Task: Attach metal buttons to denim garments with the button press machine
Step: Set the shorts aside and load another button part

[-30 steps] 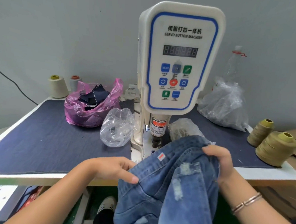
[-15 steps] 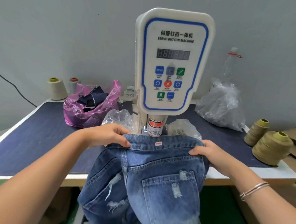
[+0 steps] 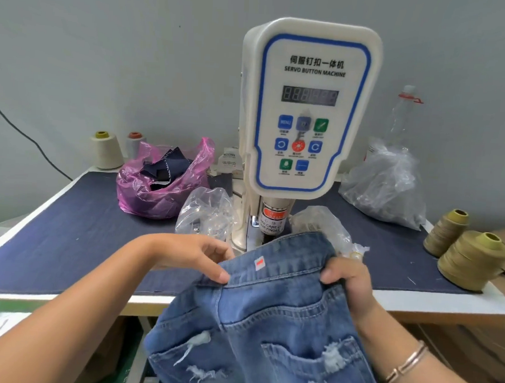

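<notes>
Now — jeans (image 3: 271,318) waistband bunched narrower than before | left hand (image 3: 195,254), right hand (image 3: 347,279) — fingers pinching waistband

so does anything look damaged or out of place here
The jeans show frayed white rips by the back pocket; they look like deliberate distressing. Both hands, left hand and right hand, grip the waistband. Nothing else stands out.

single head-worn wide view, facing forward and down (close), button machine (image 3: 305,112) centred

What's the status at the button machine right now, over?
Left hand and right hand both grip the jeans waistband. Waistband at the machine's press head. Nothing blocking.
</notes>
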Motion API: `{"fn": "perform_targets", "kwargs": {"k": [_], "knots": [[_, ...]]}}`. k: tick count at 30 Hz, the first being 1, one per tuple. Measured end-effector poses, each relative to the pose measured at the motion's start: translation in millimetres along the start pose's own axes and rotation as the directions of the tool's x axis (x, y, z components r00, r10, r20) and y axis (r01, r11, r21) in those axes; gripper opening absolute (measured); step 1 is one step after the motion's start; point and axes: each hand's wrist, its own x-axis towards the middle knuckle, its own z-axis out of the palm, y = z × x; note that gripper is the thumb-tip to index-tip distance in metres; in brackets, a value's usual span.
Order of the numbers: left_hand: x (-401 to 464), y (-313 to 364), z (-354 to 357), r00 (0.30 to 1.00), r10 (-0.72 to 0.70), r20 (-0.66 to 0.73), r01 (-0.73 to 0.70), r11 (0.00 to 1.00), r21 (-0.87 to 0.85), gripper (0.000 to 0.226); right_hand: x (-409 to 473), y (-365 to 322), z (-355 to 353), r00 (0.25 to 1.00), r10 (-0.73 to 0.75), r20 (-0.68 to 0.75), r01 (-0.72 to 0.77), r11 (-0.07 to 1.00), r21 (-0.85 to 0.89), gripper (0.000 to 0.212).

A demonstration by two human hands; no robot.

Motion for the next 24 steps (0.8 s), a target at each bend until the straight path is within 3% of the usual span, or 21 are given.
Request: {"fn": "perform_targets", "kwargs": {"k": [3, 6, 7, 9, 10, 12, 14, 16, 18, 20, 22, 24], "knots": [[-8.0, -6.8, 0.2, 0.992, 0.036, 0.119, -0.028, 0.997, -0.066, 0.052, 23.9, 12.1, 27.0, 1.000, 0.003, 0.011, -0.004, 0.990, 0.140, 0.037], [-25.4, -7.5, 2.2, 0.982, 0.049, 0.185, -0.010, 0.978, -0.208, 0.045, 47.7, 11.9, 53.7, 0.994, -0.097, 0.055, 0.083, 0.975, 0.208, 0.014], [-32.7, -4.0, 3.9, 0.983, 0.031, 0.179, 0.016, 0.967, -0.255, 0.045, 59.6, 10.8, 62.4, 0.980, -0.193, 0.048, 0.183, 0.970, 0.159, 0.003], [-44.8, -7.6, 6.5, 0.999, -0.015, 0.049, 0.032, 0.934, -0.356, 0.050, 67.2, 4.3, 68.2, 0.902, -0.432, -0.010, 0.431, 0.897, 0.101, 0.030], [-50.5, -13.2, 7.3, 0.997, -0.062, -0.034, 0.044, 0.920, -0.388, 0.048, 70.7, 6.1, 70.6, 0.903, -0.429, -0.029, 0.430, 0.899, 0.078, 0.029], [-58.8, -27.9, 4.0, 0.990, -0.072, -0.119, 0.014, 0.902, -0.431, 0.053, 72.6, 20.4, 68.0, 0.953, -0.302, -0.016, 0.302, 0.947, 0.111, 0.012], [-72.0, -40.4, -1.5, 0.976, -0.015, -0.216, -0.102, 0.847, -0.522, 0.081, 67.4, 29.9, 64.7, 0.967, -0.255, -0.001, 0.246, 0.932, 0.267, 0.014], [-81.9, -44.5, -8.9, 0.930, 0.050, -0.364, -0.272, 0.758, -0.593, 0.079, 69.0, 41.5, 48.7, 0.939, -0.157, -0.306, 0.274, 0.878, 0.392, 0.025], [-88.5, -39.3, -16.5, 0.842, 0.057, -0.536, -0.439, 0.650, -0.621, 0.071, 70.7, 52.0, 37.4, 0.871, -0.068, -0.486, 0.220, 0.940, 0.262, 0.017], [-92.2, -28.9, -25.5, 0.761, 0.096, -0.642, -0.575, 0.557, -0.599, 0.067, 75.3, 65.5, 29.3, 0.830, -0.002, -0.558, 0.059, 0.995, 0.084, 0.024], [-93.6, -17.7, -35.2, 0.699, 0.138, -0.701, -0.660, 0.500, -0.560, 0.058, 78.7, 78.6, 34.3, 0.878, 0.100, -0.469, -0.079, 0.995, 0.063, 0.026], [-93.0, -6.2, -42.1, 0.621, 0.114, -0.775, -0.725, 0.460, -0.513, 0.043, 77.0, 87.1, 37.0, 0.895, 0.137, -0.425, -0.203, 0.972, -0.114, 0.051]]}}
